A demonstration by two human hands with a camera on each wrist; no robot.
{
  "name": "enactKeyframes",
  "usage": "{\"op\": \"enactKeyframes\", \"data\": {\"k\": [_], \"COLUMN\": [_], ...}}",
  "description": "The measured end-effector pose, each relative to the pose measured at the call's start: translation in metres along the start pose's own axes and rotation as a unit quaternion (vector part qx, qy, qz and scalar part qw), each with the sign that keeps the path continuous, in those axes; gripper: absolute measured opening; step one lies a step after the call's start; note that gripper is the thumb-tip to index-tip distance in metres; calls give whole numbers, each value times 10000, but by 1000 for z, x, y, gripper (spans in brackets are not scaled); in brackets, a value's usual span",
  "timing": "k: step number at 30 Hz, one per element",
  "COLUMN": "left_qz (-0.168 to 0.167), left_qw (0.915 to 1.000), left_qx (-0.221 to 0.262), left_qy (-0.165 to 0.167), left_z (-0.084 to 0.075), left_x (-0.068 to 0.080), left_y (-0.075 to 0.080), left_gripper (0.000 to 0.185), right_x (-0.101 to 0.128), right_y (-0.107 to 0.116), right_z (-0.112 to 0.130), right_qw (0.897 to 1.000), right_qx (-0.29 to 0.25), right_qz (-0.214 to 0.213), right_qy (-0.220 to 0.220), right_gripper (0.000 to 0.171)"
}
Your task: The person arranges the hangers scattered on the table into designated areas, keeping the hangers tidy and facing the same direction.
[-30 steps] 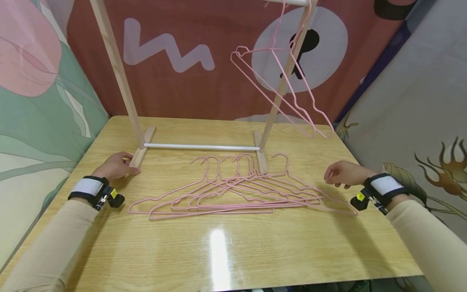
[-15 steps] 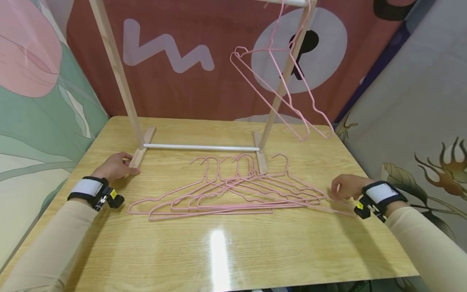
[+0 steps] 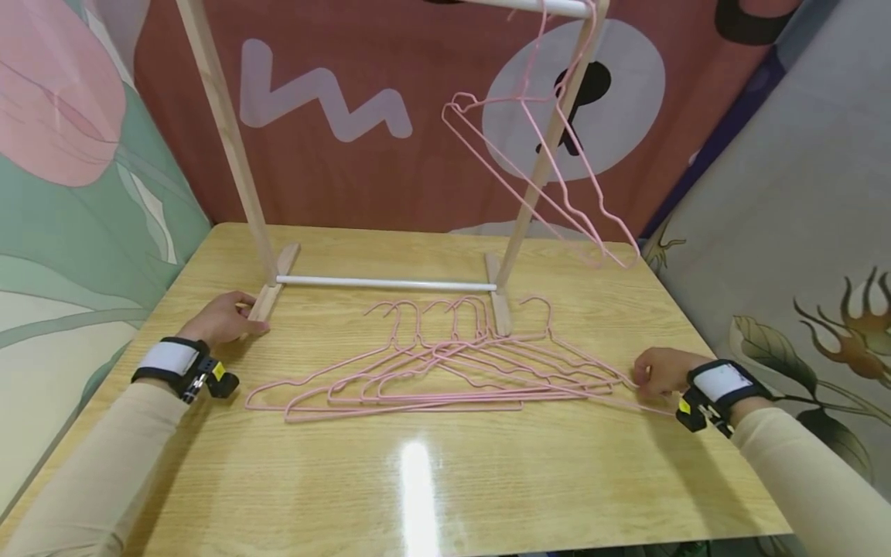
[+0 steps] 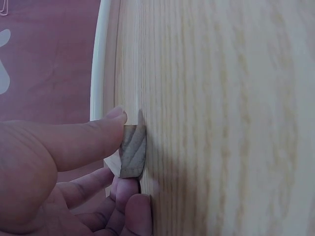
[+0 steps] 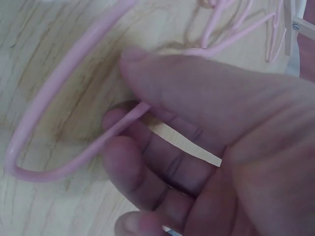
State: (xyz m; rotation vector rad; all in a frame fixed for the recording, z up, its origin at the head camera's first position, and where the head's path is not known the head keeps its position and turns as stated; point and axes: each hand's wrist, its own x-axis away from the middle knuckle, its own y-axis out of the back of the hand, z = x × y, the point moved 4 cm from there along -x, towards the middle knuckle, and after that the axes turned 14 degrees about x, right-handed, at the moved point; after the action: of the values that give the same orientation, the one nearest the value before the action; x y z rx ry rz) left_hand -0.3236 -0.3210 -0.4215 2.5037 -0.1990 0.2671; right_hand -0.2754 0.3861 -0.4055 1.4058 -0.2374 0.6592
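Right hand (image 3: 660, 371) has dropped to the table (image 3: 445, 480); fingers now pinch the nearest hanger (image 5: 74, 123), pickup begun. Left hand (image 3: 221, 319) still grips the rack foot (image 4: 130, 150).

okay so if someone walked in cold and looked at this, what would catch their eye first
Probably the pile of pink wire hangers fanned across the middle of the wooden table, the right hand pinching the end of one. Next, the single pink hanger hanging from the wooden rack, whose foot the left hand grips.

Pink wire hangers (image 3: 445, 363) on a light wood-grain table (image 3: 418, 480); one pink hanger (image 3: 543, 178) at 1 o'clock. Rack (image 3: 230, 155) pale wood, white crossbar (image 3: 386, 283).
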Motion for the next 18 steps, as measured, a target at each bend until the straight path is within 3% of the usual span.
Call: {"op": "enactKeyframes", "data": {"k": [7, 18], "left_qz": [-33, -94], "left_qw": [10000, 9999], "left_qx": [57, 120], "left_qy": [-31, -63], "left_z": [1, 2], "left_x": [0, -2], "left_y": [-1, 0], "left_gripper": [67, 67], "right_x": [-4, 7], "right_y": [-3, 4], "right_z": [-8, -7], "right_qw": [9985, 9906], "right_qx": [265, -423], "right_qz": [-185, -91], "right_qy": [433, 1298], "right_gripper": [17, 7]}}
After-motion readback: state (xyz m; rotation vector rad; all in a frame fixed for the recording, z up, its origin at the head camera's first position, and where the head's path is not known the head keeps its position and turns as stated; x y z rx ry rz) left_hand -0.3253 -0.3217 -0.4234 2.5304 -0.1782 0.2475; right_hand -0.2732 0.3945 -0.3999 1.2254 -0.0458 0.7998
